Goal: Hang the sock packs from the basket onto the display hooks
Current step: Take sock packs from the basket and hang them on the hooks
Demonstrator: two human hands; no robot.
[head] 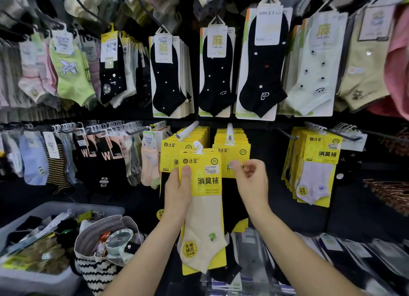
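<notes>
Checker: Nearest item, head view?
Clerk: Two bare arms, left forearm (pixel 141 258) and right forearm (pixel 298 251), reaching up from the bottom edge toward the rack.
Checker: Item 2, left hand?
Clerk: Left hand (pixel 178 191), raised before the lower row. Thumb pressed flat on the front of the yellow card, fingers behind it, pinching the pack at its left edge.
Checker: Item 3, the task piece?
Clerk: Sock pack (pixel 204 207), one unit: yellow card, cream ankle sock, upright, held in the air in front of two hanging stacks. Its white hanger (pixel 197 147) is free, just below the tip of the left display hook (pixel 188 129).
Checker: Item 4, right hand?
Clerk: Right hand (pixel 252 178), just beside the pack's upper right corner. Fingers curled in, thumb near forefinger, tips blurred; cannot tell whether they pinch anything.
Checker: Fixtures?
Clerk: Left display hook carries the left yellow stack (pixel 170 149); right display hook (pixel 229 131) carries the right yellow stack (pixel 234 140).
Checker: Stock source?
Clerk: Grey basket (pixel 44 209), lower left, holding mixed packs. Zigzag tote bag (pixel 97 271) stands between it and the left forearm.
Checker: Upper row?
Clerk: Black ankle socks (pixel 168 74) on white cards, hanging above the yellow stacks
</notes>
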